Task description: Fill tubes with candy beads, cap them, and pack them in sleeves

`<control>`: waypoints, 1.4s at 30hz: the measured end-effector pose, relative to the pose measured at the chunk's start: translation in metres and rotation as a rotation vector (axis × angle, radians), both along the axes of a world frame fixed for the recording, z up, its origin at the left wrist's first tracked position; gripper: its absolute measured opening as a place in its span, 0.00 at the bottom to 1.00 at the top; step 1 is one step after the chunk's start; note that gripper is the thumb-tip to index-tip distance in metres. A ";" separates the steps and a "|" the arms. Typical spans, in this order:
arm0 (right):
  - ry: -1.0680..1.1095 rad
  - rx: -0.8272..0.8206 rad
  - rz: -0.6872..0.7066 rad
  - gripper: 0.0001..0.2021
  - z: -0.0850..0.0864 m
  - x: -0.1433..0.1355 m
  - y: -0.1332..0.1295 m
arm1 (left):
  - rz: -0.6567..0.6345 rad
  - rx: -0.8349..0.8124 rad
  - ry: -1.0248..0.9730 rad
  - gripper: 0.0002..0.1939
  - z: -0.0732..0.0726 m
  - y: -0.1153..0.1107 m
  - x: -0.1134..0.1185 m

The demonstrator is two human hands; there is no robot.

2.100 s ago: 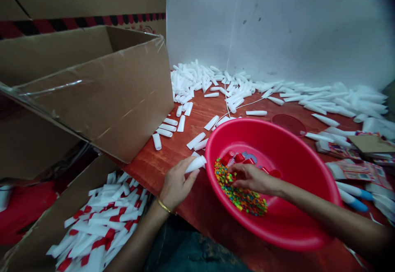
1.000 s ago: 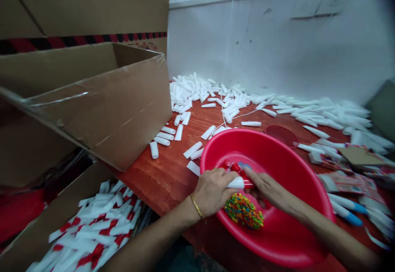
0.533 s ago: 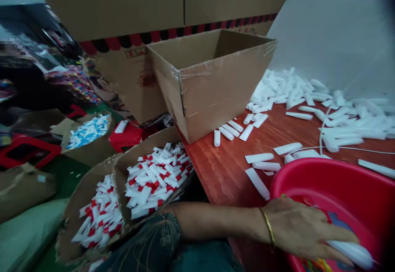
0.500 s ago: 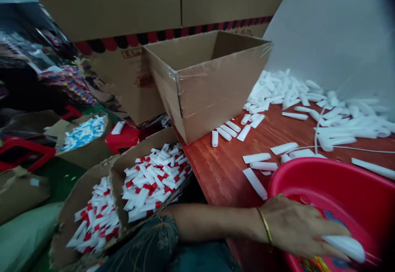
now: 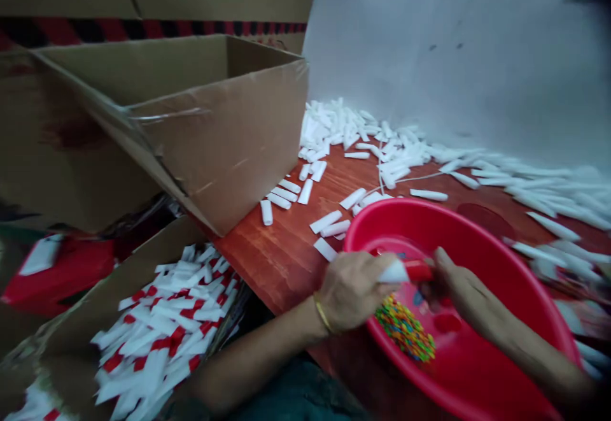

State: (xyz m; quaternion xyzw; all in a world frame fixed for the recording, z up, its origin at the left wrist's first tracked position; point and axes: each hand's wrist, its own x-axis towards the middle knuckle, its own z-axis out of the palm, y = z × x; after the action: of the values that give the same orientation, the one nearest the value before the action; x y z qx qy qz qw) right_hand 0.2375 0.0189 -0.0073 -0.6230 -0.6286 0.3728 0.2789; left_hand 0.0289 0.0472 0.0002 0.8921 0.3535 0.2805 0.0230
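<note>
Two hands meet above the left part of the red plastic basin point(image 5: 501, 268) in the head view. The left hand point(image 5: 353, 288) is wrapped around a white tapered tube point(image 5: 392, 272), of which only one end shows; the right hand point(image 5: 453, 284), slightly blurred, has thumb and fingers pinched at the far end of the red cap point(image 5: 419, 271), which abuts the tube. This near-level, end-to-end hold presumably keeps both parts aligned. Multicoloured candy-like pellets point(image 5: 405, 330) lie heaped in the basin's left side, probably for easy reach. The reddish wooden desk point(image 5: 281, 258) carries the basin; loose white tubes point(image 5: 334, 121) are strewn beyond the basin, where a pale wall point(image 5: 453, 83) rises. An open cardboard carton point(image 5: 238, 147) stands left of the basin. Lower and left of the basin, a second carton point(image 5: 81, 332) contains red-and-white capped tubes point(image 5: 162, 344), likely placed within the left arm's range; farther left is a red plastic object point(image 5: 71, 284).
</note>
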 end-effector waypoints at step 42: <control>0.291 -0.039 0.155 0.16 -0.044 0.004 0.006 | 0.229 -0.214 0.704 0.31 -0.011 0.156 -0.172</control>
State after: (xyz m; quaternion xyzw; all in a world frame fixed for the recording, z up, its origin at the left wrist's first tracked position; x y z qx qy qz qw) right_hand 0.2417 0.0250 -0.0512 -0.5175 -0.6204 0.4914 0.3253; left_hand -0.1432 0.2036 -0.0110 0.8812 0.4643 -0.0807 -0.0385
